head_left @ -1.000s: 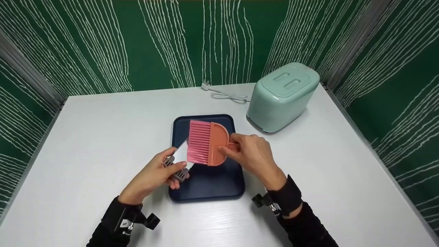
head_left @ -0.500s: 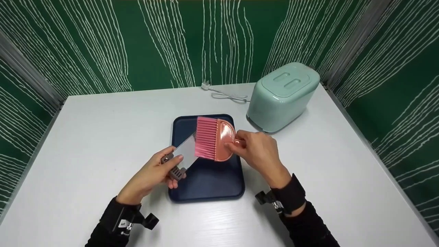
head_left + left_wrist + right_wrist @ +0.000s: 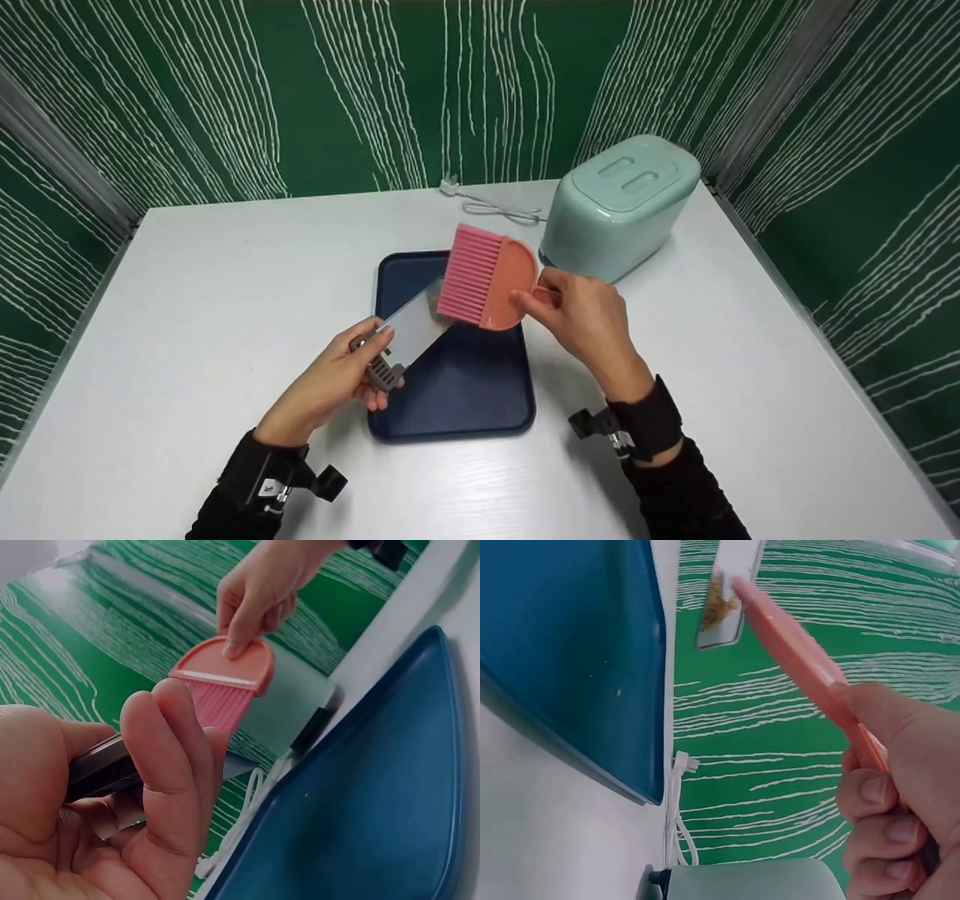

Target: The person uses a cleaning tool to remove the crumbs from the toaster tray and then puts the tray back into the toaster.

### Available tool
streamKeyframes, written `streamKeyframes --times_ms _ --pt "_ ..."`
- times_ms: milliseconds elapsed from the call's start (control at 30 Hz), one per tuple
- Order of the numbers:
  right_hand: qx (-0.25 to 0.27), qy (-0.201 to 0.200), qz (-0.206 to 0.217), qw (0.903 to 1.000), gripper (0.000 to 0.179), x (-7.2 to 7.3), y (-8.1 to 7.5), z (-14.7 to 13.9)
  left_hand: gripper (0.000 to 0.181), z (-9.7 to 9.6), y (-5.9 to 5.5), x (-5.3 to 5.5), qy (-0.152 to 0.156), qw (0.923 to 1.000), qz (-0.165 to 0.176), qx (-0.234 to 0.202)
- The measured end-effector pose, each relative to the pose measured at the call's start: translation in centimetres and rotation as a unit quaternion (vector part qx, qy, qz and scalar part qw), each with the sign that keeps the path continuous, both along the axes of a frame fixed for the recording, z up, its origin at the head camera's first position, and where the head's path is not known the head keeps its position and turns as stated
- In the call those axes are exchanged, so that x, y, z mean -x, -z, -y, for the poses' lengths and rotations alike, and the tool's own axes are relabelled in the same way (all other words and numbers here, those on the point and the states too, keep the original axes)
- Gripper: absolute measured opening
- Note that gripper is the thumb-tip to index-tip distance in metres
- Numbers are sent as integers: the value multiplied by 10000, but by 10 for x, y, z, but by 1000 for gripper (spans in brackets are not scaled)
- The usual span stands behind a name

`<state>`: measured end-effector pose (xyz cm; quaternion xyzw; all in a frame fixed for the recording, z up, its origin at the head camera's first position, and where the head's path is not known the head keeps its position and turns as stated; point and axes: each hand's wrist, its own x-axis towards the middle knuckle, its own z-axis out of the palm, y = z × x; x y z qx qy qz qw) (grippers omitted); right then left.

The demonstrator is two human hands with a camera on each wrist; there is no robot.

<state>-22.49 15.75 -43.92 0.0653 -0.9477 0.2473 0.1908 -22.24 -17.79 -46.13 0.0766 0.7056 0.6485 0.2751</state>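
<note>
My left hand (image 3: 326,382) grips the dark slotted end of a flat metal crumb tray (image 3: 412,330), thumb on top. The crumb tray slants away to the right above a navy serving tray (image 3: 465,397). In the right wrist view, brown crumbs (image 3: 718,607) lie at the crumb tray's far end. With my right hand (image 3: 589,319) I pinch the short handle of an orange brush (image 3: 510,285) with pink bristles. Its bristles overlap the far end of the crumb tray in the head view. Seen from the left wrist, my curled fingers (image 3: 169,772) hide much of the crumb tray.
A mint-green toaster (image 3: 619,214) stands at the back right of the white table (image 3: 225,300), close beyond my right hand. Its coiled cord and plug (image 3: 450,187) lie at the back edge. A few specks (image 3: 618,692) dot the navy tray.
The brush has moved right and toward the back, tilting a little, and uncovers more of the crumb tray, including crumbs near its far end. My left hand has barely moved.
</note>
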Motion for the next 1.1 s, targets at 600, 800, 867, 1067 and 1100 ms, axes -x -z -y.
streamKeyframes --times_ms 600,800,867,1067,1100 --pt "374 -660 -117 9971 49 -8 6 34 36 -4 0 -2 80 9998 130 -124" --pt "372 -991 108 9943 45 -13 10 45 45 -3 1 -2 126 9996 110 -224" --pt "370 -1111 168 9930 44 -14 11 46 47 -3 2 -2 119 9996 111 -234" --pt "144 -1295 107 9914 46 -14 12 45 42 -3 1 -1 108 9996 103 -219" --pt "85 -1302 86 9914 47 -14 12 44 41 -3 2 -1 104 9997 104 -214"
